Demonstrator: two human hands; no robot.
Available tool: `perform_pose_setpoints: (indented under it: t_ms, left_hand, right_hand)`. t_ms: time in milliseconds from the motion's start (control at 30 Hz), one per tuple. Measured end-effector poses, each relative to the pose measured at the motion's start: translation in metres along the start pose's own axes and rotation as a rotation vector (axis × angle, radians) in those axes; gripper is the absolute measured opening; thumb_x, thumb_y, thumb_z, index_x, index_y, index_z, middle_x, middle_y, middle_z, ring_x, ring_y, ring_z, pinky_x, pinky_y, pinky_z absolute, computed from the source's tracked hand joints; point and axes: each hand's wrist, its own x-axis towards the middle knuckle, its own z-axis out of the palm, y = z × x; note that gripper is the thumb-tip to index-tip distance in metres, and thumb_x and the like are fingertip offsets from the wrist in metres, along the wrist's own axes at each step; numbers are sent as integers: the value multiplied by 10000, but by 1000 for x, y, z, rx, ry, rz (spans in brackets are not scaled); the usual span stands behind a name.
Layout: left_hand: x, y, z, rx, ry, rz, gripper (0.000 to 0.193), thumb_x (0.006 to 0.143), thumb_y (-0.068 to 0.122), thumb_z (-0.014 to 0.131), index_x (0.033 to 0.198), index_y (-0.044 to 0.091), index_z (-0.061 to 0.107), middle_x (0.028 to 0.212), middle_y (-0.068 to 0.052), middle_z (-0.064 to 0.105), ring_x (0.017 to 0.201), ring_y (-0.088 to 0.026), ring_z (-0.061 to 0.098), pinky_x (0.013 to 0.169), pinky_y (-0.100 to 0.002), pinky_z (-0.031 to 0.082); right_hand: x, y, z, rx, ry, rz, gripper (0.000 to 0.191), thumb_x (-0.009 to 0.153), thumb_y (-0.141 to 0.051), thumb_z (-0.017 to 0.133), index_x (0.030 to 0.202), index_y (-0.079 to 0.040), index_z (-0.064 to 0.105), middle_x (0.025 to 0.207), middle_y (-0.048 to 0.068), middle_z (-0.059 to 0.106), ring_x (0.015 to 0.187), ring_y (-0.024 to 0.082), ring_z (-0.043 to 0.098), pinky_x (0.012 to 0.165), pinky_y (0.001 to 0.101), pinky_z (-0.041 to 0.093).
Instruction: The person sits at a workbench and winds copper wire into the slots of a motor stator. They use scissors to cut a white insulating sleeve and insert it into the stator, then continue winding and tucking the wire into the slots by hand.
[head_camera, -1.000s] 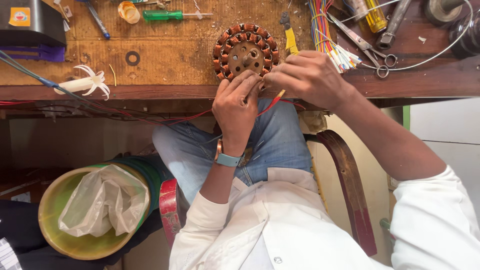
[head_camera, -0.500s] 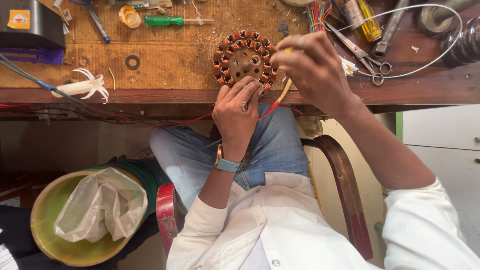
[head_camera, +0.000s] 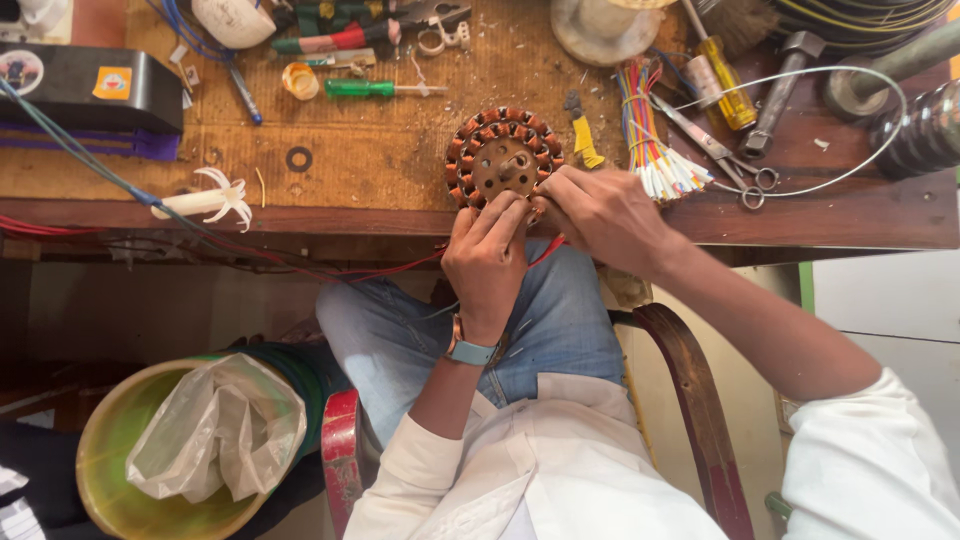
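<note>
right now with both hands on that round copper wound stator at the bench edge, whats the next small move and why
Probably slide the stator further onto the workbench first. It sits right at the front edge, with the left hand and right hand both working at its near rim, so any downward push there could tip it toward the lap.

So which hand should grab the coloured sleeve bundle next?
Right, probably. The right hand sits at the right edge of the stator, nearest the coloured bundle; the left hand grips the stator's near rim, farther off.

Worn wooden workbench (head_camera: 380, 150), curved-arm chair (head_camera: 690, 400), yellow bin (head_camera: 110, 480)
</note>
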Motion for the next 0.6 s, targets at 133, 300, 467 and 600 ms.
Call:
perform_pose_setpoints:
  t_ms: [133, 300, 467, 600]
  left_hand:
    - [0, 4, 5, 33, -9, 28, 170, 875, 37, 771, 1039, 77, 756, 1105, -23, 743, 886, -257, 664, 783, -369, 557]
    - [2, 4, 5, 158, -70, -28, 229, 822, 12, 723, 1008, 123, 799, 1020, -33, 753, 891, -264, 697, 753, -394, 563]
    - [-1, 7, -1, 45, 81, -21, 126, 921, 140, 747, 1047, 131, 743, 1144, -17, 739, 925, -252, 672, 813, -360, 573]
    - [-21, 12, 24, 38, 67, -75, 139, 918, 150, 745, 1057, 145, 742, 1150, 12, 739, 940, -236, 672, 791, -345, 567]
  right_hand:
    - [-3, -2, 2, 224, 76, 162, 143, 1002, -173, 686, 990, -34, 656, 903, 159, 694, 828, 357, 686, 715, 434, 534]
    - [-8, 28, -15, 401, -22, 348, 163, 871, -121, 679, 914, 12, 595, 738, 163, 603, 640, 282, 554, 611, 392, 481]
    - [-26, 80, -27, 401, 257, 448, 206, 1161, -183, 601, 1070, 1, 622, 886, 100, 635, 757, 182, 610, 717, 322, 494]
    - [-66, 110, -26, 958, 430, 654, 311, 1224, -329, 516, 1019, -108, 591, 856, -46, 602, 731, 38, 546, 697, 200, 453]
